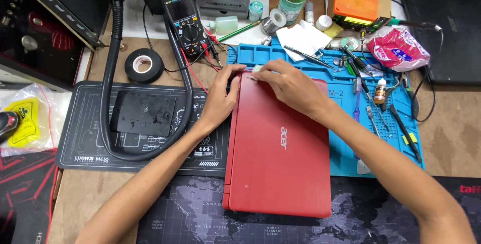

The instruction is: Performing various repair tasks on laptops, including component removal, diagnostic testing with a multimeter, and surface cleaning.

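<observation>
A closed red laptop (278, 153) lies lengthwise on the bench, its far end toward the blue mat (345, 148). My left hand (222, 96) grips the laptop's far left corner, fingers curled over the edge. My right hand (290, 86) rests on the far end of the lid, fingertips pinching a small pale object, perhaps a wipe or pick, against the top edge; what it is stays unclear.
A black mat (90, 143) with a dark plate and a looped black hose (107, 73) lies left. A multimeter (188, 26) with red and black leads, a tape roll (144, 65), tweezers, screwdrivers, a small glue bottle (380, 91) and an orange box (355, 2) crowd the back.
</observation>
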